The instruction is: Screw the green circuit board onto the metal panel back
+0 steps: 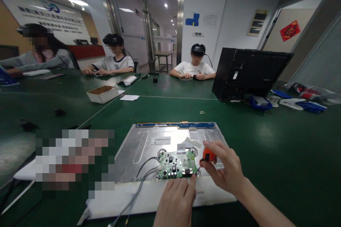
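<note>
The right hand (226, 165) was closed around an orange-handled screwdriver (208, 154), its shaft slanting down to the near right corner of a green circuit board (173, 163). That board lay on the metal back of a display panel (128, 163), which rested on the green table (266, 142). The left hand (177, 198) gripped nothing that showed; its fingers lay over the panel's near part, the index fingertip reaching that same corner, very near the tool's tip. Such closeness seemed the main risk: with the shaft leaning, too much sideways push could make the tip skid into the finger or scrape the board. Whether the tip was seated in a screw was too small to tell. The grey cables (142, 181) trailing from the board's left side toward the near edge could, if snagged by a sleeve or arm, tug the board askew. Far left stood an open white box (97, 97), its brown inside partly showing, contents not discernible. Beside the black monitor (253, 74) at far right, a blue tray (262, 106) appeared to hold a pale grey item (259, 100), and a clear plastic bag (329, 95) seemed to contain something red.
</note>
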`<control>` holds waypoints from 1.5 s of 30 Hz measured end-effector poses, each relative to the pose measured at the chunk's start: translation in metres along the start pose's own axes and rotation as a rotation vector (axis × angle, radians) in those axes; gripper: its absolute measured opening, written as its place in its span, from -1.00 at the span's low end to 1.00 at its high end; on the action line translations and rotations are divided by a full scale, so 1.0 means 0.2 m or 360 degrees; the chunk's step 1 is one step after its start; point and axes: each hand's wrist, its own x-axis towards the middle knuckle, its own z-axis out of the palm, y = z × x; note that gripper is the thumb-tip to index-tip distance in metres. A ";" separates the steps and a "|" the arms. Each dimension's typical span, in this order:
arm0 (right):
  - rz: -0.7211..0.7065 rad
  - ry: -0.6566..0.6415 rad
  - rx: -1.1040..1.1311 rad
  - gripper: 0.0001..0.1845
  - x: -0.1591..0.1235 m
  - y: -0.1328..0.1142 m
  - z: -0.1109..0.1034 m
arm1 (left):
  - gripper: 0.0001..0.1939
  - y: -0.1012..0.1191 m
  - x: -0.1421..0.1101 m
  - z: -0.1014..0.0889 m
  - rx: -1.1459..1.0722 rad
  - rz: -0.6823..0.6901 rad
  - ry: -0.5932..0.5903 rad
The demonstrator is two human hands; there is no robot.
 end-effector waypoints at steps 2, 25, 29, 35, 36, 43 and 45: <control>0.0035 -0.0045 0.0041 -0.47 0.00 -0.01 -0.01 | -0.55 0.00 0.00 0.00 -0.0001 -0.0001 0.0000; 0.0015 0.0062 -0.0037 -0.51 -0.01 0.00 0.00 | -0.53 -0.01 0.00 0.02 0.0043 0.0036 0.0030; 0.0006 0.0023 -0.0043 -0.52 0.00 -0.01 0.00 | -0.56 0.00 0.00 0.01 0.0029 0.0029 0.0019; 0.0078 -0.0046 -0.0021 -0.47 0.00 -0.02 -0.01 | -0.54 0.02 0.02 -0.02 0.0013 -0.0033 0.0029; 0.0064 -0.0018 -0.0035 -0.48 0.00 -0.02 -0.01 | -0.54 0.02 0.02 -0.03 0.0013 -0.0034 0.0033; 0.0035 0.0025 -0.0073 -0.53 0.01 0.00 -0.01 | -0.58 0.03 0.02 -0.03 0.0050 -0.0004 0.0074; 0.0062 -0.0040 -0.0019 -0.52 0.00 -0.01 -0.02 | -0.58 0.03 0.02 -0.03 0.0059 -0.0008 0.0063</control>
